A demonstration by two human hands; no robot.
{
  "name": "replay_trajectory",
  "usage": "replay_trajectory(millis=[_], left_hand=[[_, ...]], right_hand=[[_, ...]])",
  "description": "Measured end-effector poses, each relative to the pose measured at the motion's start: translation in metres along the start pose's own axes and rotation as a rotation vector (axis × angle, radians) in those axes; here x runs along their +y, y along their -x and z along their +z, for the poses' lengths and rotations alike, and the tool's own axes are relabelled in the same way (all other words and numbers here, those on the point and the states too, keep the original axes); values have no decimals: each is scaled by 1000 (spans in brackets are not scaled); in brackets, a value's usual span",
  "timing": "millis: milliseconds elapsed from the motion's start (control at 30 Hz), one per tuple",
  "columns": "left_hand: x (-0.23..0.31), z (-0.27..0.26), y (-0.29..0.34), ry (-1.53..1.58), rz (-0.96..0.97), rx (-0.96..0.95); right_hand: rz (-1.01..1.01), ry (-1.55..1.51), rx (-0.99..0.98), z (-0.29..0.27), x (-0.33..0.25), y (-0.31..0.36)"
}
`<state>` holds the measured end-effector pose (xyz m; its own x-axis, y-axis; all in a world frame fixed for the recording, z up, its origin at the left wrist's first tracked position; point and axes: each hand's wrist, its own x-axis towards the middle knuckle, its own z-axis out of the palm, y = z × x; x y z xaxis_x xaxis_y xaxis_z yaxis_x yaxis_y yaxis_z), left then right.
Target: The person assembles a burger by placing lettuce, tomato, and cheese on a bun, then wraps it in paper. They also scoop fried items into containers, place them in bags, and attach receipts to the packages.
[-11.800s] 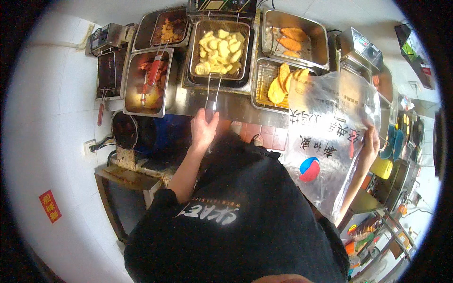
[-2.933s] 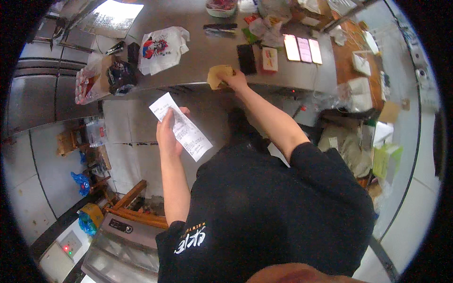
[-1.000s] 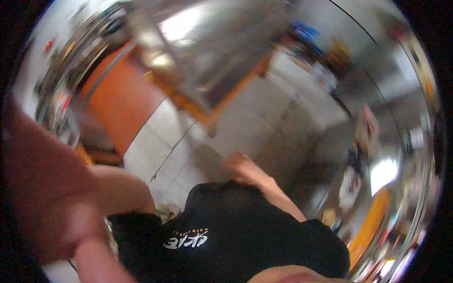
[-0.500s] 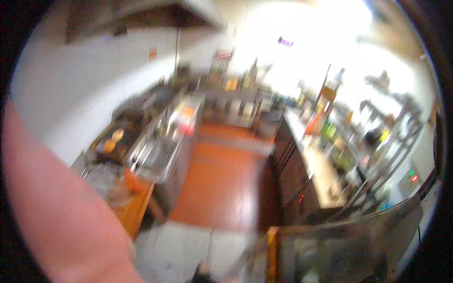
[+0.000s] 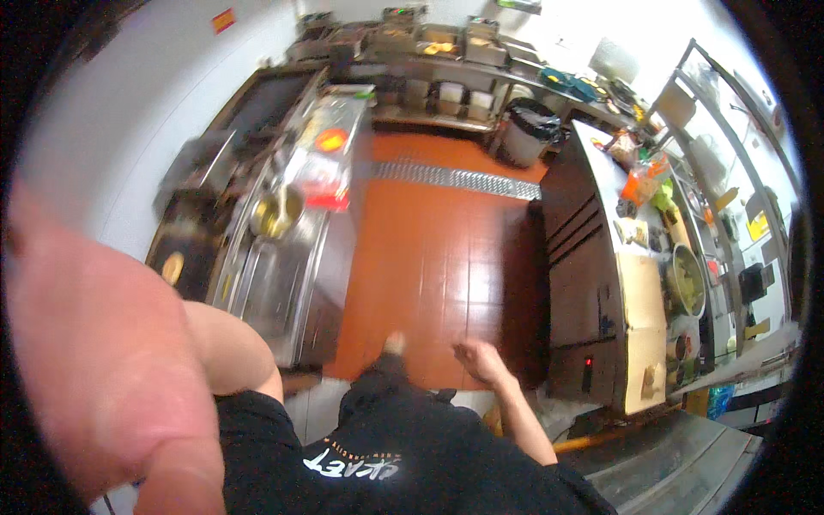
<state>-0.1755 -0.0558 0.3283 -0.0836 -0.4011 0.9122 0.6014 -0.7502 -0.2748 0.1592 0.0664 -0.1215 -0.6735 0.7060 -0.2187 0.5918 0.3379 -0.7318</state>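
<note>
My right hand point(image 5: 483, 360) is low in front of my black shirt, above the red-brown tiled floor point(image 5: 421, 245). Its fingers are bent loosely and I see no object between them; if the tips are pressed together, I cannot tell, because they are a little blurred. My left hand point(image 5: 99, 352) is raised very near to the camera, so it fills the left side as one large pink shape. How its fingers stand, or whether they pinch something, I cannot tell.

Nearest to the right hand among the things on the counters is a flat, tan, rectangular board point(image 5: 642, 296) (wood or cardboard, this I cannot say). It lies on the dark-fronted counter point(image 5: 584, 296), to the right of my fingers and well apart from them. Its long axis runs away from me, along the counter edge. The right hand is clearly the nearer one. Just beyond the board's right edge is a wide, round, steel bowl point(image 5: 689, 279).

On the other side, a long stainless-steel worktop point(image 5: 279, 283) also stretches away from me, and a round metal pot point(image 5: 276, 213) is at its left edge.
</note>
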Motion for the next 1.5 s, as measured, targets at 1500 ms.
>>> replay_trajectory(millis=[1500], left_hand=[[-1211, 451, 922, -601, -1656, -615]], right_hand=[[-278, 548, 996, -1268, 121, -1720]])
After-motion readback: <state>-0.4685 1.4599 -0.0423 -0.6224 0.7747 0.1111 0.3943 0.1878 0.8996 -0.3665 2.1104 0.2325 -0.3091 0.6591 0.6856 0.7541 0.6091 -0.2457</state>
